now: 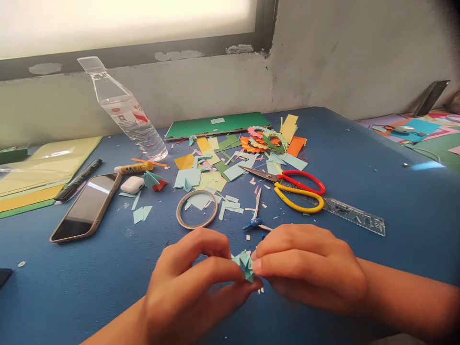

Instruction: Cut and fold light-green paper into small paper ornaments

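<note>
Left hand and right hand pinch a small folded teal paper piece between their fingertips, near the tabletop's front edge. Bare blue surface lies open to the right; a tape ring sits just behind.

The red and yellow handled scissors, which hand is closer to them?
Right. The right hand sits just below the red and yellow handled scissors; the left hand is farther off, down and to their left. Both pinch a small folded light-blue paper piece.

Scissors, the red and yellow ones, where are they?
The scissors lie on the blue table right of centre, beyond the right hand, handles against the clear ruler, blades pointing at the paper scraps.
</note>
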A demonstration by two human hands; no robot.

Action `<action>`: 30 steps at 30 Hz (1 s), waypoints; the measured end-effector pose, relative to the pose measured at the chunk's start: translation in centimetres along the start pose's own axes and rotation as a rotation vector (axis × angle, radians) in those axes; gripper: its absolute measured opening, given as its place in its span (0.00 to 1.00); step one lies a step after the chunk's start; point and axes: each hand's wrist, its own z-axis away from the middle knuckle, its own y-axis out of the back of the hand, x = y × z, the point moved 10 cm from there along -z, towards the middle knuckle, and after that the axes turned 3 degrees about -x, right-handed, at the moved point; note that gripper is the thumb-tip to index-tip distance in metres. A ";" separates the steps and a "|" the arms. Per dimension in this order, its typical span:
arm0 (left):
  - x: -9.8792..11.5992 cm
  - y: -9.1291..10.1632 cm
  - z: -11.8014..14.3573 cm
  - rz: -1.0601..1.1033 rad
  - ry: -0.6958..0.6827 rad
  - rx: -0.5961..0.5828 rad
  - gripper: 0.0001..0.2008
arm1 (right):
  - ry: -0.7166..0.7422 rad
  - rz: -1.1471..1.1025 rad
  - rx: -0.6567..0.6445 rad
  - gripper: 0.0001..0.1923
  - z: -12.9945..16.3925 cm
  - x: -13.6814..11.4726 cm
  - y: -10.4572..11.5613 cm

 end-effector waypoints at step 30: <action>-0.2 -0.2 0.7 -0.045 -0.007 -0.033 0.11 | 0.010 0.043 -0.020 0.06 -0.1 -0.1 0.3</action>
